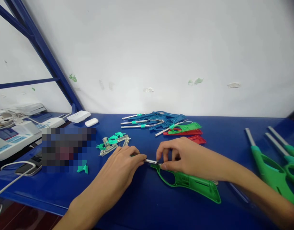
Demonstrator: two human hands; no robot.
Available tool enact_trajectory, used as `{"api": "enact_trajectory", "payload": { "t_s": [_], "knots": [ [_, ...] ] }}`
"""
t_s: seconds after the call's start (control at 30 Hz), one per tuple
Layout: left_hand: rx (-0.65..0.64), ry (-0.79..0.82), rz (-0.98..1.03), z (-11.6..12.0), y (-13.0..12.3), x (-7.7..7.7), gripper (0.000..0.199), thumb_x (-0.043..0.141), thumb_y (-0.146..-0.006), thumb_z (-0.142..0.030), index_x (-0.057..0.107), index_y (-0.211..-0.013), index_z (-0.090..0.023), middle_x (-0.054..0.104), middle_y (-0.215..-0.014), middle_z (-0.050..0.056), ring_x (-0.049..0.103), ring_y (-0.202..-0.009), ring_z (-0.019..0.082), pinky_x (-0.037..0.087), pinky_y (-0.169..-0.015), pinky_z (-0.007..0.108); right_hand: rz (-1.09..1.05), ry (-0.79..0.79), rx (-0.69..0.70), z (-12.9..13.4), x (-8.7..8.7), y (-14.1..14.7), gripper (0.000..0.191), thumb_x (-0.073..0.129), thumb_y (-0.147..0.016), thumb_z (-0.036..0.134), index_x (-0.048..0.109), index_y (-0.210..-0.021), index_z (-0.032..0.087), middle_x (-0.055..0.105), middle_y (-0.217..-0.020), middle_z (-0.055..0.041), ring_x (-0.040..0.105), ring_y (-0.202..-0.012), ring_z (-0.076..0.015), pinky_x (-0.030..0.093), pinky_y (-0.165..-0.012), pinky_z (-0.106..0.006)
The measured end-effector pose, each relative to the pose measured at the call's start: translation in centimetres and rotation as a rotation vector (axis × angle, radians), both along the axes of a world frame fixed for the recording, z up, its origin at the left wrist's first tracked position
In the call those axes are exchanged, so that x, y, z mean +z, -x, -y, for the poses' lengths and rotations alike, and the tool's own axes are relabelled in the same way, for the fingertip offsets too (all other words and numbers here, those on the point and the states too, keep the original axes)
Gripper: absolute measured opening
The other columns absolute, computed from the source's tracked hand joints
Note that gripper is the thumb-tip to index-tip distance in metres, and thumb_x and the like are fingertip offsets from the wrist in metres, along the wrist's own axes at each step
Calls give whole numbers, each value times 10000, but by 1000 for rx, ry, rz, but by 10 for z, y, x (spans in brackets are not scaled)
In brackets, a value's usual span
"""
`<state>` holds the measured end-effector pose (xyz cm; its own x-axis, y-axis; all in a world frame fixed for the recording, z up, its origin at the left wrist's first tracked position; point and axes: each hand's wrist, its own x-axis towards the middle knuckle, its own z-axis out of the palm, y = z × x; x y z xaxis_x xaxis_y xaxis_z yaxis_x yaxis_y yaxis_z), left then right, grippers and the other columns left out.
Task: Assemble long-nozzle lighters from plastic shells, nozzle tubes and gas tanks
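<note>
My left hand (pixel 126 163) is closed round a thin metal lighter tube (pixel 151 161), whose right end sticks out past the fingertips. At that end my right hand (pixel 175 156) pinches with thumb and forefinger near a small black piece; what exactly lies between the fingertips is partly hidden. Directly below the right hand, a green lighter shell half (pixel 197 186) lies on the table with its hollow inner side up. The tube's end is over the shell's narrow tip; whether they touch I cannot tell.
Left of centre lie clear and turquoise plastic parts (pixel 113 143) and a turquoise trigger (pixel 83 167). Blue shells with metal tubes (pixel 156 119) and red shell halves (pixel 197 139) lie at the back. Green lighters (pixel 269 169) lie right; a power strip (pixel 15 140) left.
</note>
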<state>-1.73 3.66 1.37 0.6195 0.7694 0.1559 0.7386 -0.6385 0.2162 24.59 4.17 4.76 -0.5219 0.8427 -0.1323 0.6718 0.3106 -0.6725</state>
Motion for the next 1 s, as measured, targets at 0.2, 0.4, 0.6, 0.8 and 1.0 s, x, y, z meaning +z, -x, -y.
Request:
{"api": "enact_trajectory", "payload": {
  "t_s": [0.2,0.4,0.6,0.8,1.0],
  "knots": [
    [16,40,18,0,-4,-1,319,497,-1118,-201,603,-1388,-333,633,-1230,36,609,-1149,270,454,-1002,467,41,-4,39,3,0,0,206,709,-1012,369,701,-1054,168,704,-943,-3,662,-774,-130,585,-719,-302],
    [-11,102,15,1,-5,5,273,462,-1110,-132,668,-1173,-300,628,-1130,11,605,-1033,228,457,-947,414,78,13,48,1,0,1,225,699,-1020,391,711,-1056,169,713,-949,-8,676,-796,-138,595,-749,-319],
    [2,106,45,1,-4,4,270,472,-1104,-123,684,-1129,-288,629,-1116,8,606,-1021,218,463,-912,385,76,5,50,0,-2,1,227,695,-1022,394,714,-1057,170,721,-979,-16,684,-826,-145,600,-773,-332],
    [-3,85,62,-1,-5,3,243,497,-1090,-117,695,-1047,-250,640,-1077,13,614,-975,206,481,-878,368,72,10,54,0,-2,3,227,700,-1019,395,718,-1039,170,725,-977,-15,685,-821,-144,600,-778,-333],
    [-17,28,86,5,-6,7,243,518,-1091,-179,744,-1056,-261,669,-1124,26,643,-1016,231,516,-918,421,55,12,55,2,-1,2,224,698,-1020,394,723,-1036,172,729,-989,-17,685,-830,-145,598,-782,-333]
  ]
}}
